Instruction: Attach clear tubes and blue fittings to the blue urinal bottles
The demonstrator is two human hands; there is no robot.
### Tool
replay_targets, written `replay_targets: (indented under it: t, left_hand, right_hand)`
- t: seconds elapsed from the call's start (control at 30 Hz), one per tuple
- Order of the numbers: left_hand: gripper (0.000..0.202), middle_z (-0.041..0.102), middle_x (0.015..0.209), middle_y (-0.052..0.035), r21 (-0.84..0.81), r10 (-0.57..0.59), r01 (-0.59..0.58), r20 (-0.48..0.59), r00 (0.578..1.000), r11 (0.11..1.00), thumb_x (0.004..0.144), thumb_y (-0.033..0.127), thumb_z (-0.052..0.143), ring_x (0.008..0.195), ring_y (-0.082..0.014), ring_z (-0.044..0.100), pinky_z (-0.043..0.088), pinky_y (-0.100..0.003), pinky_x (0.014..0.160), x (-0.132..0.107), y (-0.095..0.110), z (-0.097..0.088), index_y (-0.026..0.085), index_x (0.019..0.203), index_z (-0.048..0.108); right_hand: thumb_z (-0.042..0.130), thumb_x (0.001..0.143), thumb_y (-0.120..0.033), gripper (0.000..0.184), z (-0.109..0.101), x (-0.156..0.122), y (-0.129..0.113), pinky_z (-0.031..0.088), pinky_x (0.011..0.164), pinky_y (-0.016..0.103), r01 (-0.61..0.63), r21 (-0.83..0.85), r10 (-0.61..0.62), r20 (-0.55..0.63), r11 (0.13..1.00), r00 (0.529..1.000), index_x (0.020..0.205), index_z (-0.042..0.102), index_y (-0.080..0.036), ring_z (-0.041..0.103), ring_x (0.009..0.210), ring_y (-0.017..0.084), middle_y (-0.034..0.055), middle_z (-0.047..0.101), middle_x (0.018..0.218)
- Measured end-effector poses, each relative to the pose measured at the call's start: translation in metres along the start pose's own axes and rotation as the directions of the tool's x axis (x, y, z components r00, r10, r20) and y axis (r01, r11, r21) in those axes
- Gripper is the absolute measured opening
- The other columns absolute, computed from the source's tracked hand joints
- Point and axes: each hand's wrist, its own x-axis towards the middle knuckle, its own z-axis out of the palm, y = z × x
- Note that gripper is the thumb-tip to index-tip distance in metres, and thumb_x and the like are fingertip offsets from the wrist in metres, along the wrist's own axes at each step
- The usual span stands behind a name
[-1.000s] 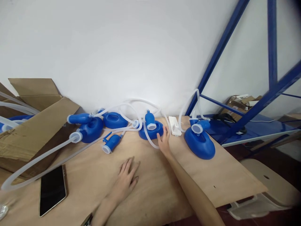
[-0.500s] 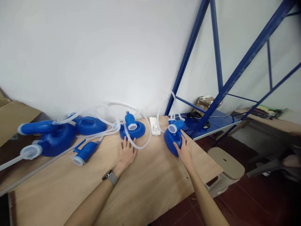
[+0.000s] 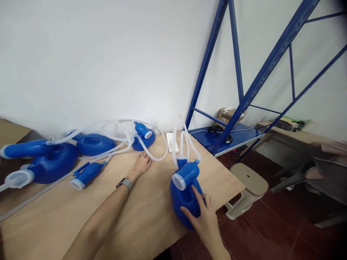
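My right hand (image 3: 204, 216) grips a blue plastic urinal bottle (image 3: 180, 202) near the table's front right, thumb and fingers on either side of its body. A blue funnel-shaped receiver (image 3: 187, 173) with a white rim rests on top of that bottle, and a clear tube (image 3: 191, 146) loops up behind it. Palm down on the wooden table (image 3: 151, 202), my left hand (image 3: 143, 163) has its fingers stretched out just in front of a second blue bottle (image 3: 149, 140); whether they touch it I cannot tell. My left wrist wears a watch (image 3: 124, 183).
More blue bottles (image 3: 96, 144) and a loose receiver (image 3: 88, 175) lie along the left with tangled clear tubes. A white power strip (image 3: 172, 142) sits by the wall. Right of the table stand a blue metal rack (image 3: 208, 65) and a beige stool (image 3: 249, 178). Another person's sleeve (image 3: 333, 147) shows far right.
The bottle in my right hand has come toward me, down to the front right of the table. My left hand stays by the second bottle. The view has shifted slightly right.
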Motion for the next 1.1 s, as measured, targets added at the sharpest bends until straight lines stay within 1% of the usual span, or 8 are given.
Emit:
replay_targets:
  t: [0.23, 0.43, 0.5, 0.63, 0.77, 0.87, 1.0, 1.1]
  left_hand:
    - [0.029, 0.069, 0.133, -0.015, -0.254, 0.112, -0.103, 0.02, 0.993, 0.962, 0.094, 0.027, 0.054, 0.129, -0.0291, 0.061, 0.045, -0.046, 0.116, -0.075, -0.012, -0.045, 0.018, 0.109, 0.076]
    - [0.046, 0.078, 0.099, -0.0106, -0.436, -0.066, 0.027, -0.074, 0.995, 0.9, 0.105, 0.046, 0.039, 0.093, -0.025, 0.073, 0.059, -0.04, 0.088, -0.133, -0.02, -0.101, 0.017, 0.109, 0.075]
    - [0.05, 0.078, 0.105, -0.0114, -0.494, -0.107, 0.041, -0.106, 0.989, 0.869, 0.107, 0.049, 0.036, 0.096, -0.0247, 0.073, 0.06, -0.039, 0.087, -0.145, -0.016, -0.12, 0.017, 0.126, 0.069]
    - [0.062, 0.061, 0.147, -0.0171, -0.627, -0.099, -0.029, -0.168, 0.981, 0.778, 0.1, 0.051, 0.055, 0.125, -0.0294, 0.066, 0.059, -0.04, 0.093, -0.158, 0.006, -0.146, 0.023, 0.155, 0.045]
    - [0.06, 0.061, 0.147, -0.0152, -0.575, -0.124, -0.035, -0.235, 0.964, 0.817, 0.095, 0.05, 0.065, 0.121, -0.029, 0.067, 0.06, -0.041, 0.093, -0.167, 0.028, -0.157, 0.024, 0.148, 0.054]
    - [0.053, 0.07, 0.134, -0.0116, -0.532, -0.188, 0.02, -0.264, 0.946, 0.846, 0.094, 0.052, 0.065, 0.1, -0.0243, 0.073, 0.062, -0.04, 0.089, -0.178, 0.033, -0.158, 0.023, 0.139, 0.062]
    - [0.055, 0.072, 0.129, -0.0111, -0.506, -0.228, 0.056, -0.285, 0.931, 0.861, 0.092, 0.054, 0.065, 0.097, -0.0239, 0.073, 0.062, -0.038, 0.087, -0.19, 0.03, -0.161, 0.022, 0.138, 0.063]
    - [0.054, 0.073, 0.127, -0.0116, -0.475, -0.203, 0.034, -0.31, 0.929, 0.879, 0.092, 0.052, 0.065, 0.098, -0.0247, 0.072, 0.06, -0.04, 0.092, -0.194, 0.028, -0.167, 0.022, 0.137, 0.063]
  right_hand:
    - [0.061, 0.1, -0.047, 0.066, 0.034, 0.01, -0.081, 0.06, 0.093, 0.049, 0.235, 0.168, -0.263, 0.167, 0.957, 0.95, 0.161, 0.039, -0.036, 0.066, 0.109, 0.031, 0.0094, 0.066, 0.119]
    - [0.065, 0.097, -0.044, 0.062, 0.072, 0.02, -0.123, 0.051, 0.105, 0.067, 0.287, 0.2, -0.319, 0.149, 0.937, 0.936, 0.156, 0.048, -0.035, 0.066, 0.104, 0.032, 0.0083, 0.067, 0.112]
    - [0.068, 0.096, -0.041, 0.062, 0.079, 0.02, -0.131, 0.047, 0.109, 0.071, 0.246, 0.253, -0.292, 0.161, 0.935, 0.943, 0.155, 0.049, -0.035, 0.066, 0.105, 0.032, 0.0073, 0.065, 0.109]
    - [0.074, 0.092, -0.036, 0.063, 0.082, 0.02, -0.142, 0.04, 0.117, 0.071, 0.184, 0.358, -0.28, 0.238, 0.915, 0.93, 0.151, 0.053, -0.037, 0.066, 0.111, 0.031, 0.0052, 0.063, 0.111]
    - [0.077, 0.089, -0.033, 0.064, 0.074, 0.019, -0.146, 0.037, 0.122, 0.065, 0.193, 0.434, -0.353, 0.326, 0.88, 0.877, 0.149, 0.056, -0.039, 0.065, 0.12, 0.03, 0.0041, 0.063, 0.116]
    - [0.077, 0.09, -0.037, 0.069, 0.067, 0.027, -0.147, 0.05, 0.115, 0.053, 0.14, 0.445, -0.324, 0.372, 0.885, 0.87, 0.153, 0.05, -0.038, 0.063, 0.124, 0.028, 0.0061, 0.059, 0.128]
    - [0.069, 0.095, -0.046, 0.073, 0.065, 0.061, -0.16, 0.051, 0.112, 0.056, 0.118, 0.347, -0.181, 0.155, 0.931, 0.971, 0.16, 0.039, -0.029, 0.051, 0.139, 0.034, 0.0162, 0.042, 0.148]
    - [0.069, 0.094, -0.048, 0.068, 0.074, 0.09, -0.181, 0.035, 0.119, 0.068, 0.308, 0.227, -0.332, 0.078, 0.924, 0.94, 0.155, 0.047, -0.027, 0.03, 0.153, 0.042, 0.0179, 0.034, 0.16]
